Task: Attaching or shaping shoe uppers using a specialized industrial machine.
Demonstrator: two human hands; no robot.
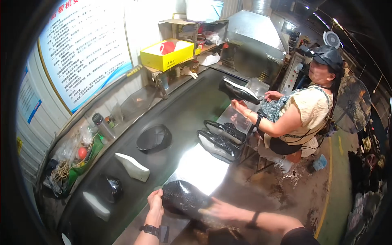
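Observation:
A glossy black shoe upper (183, 196) is held low in front of me, over the near edge of the belt. My left hand (156, 203) is closed on its left end. At its right end is my right hand (220, 210), fingers drawn together and slightly blurred. A pale tan smear shows at those fingertips, too indistinct to name. Beyond the upper, two black shoes (218, 145) with grey-white insides lie side by side. On the dark belt (183, 106) are a white sole (132, 167), another white sole (96, 205) and a small black shiny piece (114, 188).
A co-worker (302, 106) stands at the right, holding a black shoe with a white sole (241, 90). A dark rounded item (153, 139) sits on the belt. Along the wall are a yellow box (167, 55), a bottle (102, 124) and bagged odds and ends. A metal hood (255, 34) stands at the far end.

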